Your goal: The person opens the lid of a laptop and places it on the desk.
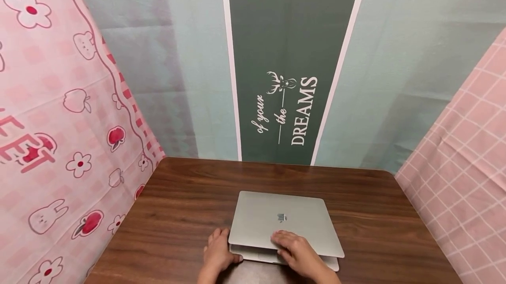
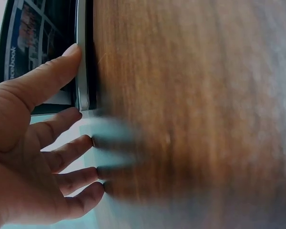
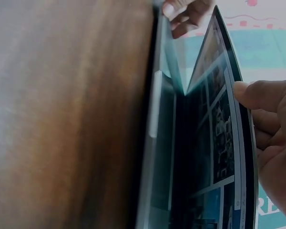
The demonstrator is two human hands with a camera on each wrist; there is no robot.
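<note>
A silver laptop (image 1: 261, 213) lies on the wooden table, its lid partly raised over the base (image 1: 258, 255). With my right hand (image 1: 298, 253) I pinch the lid's front edge, the thumb on the screen side and the fingers behind, plain in the right wrist view. At the front left corner, my left hand (image 1: 218, 251) rests beside the laptop. Its thumb (image 2: 69, 55) touches the base's edge, while the other fingers spread loosely with their tips on the table. The lit screen (image 3: 219, 129) shows several picture tiles; most of the keyboard is hidden under the lid.
The brown wooden table (image 1: 166, 213) reaches past the laptop on both sides. Behind it hangs a green and grey-blue curtain (image 1: 288, 24) with white lettering. Pink patterned cloths (image 1: 59, 130) hang at the left and right.
</note>
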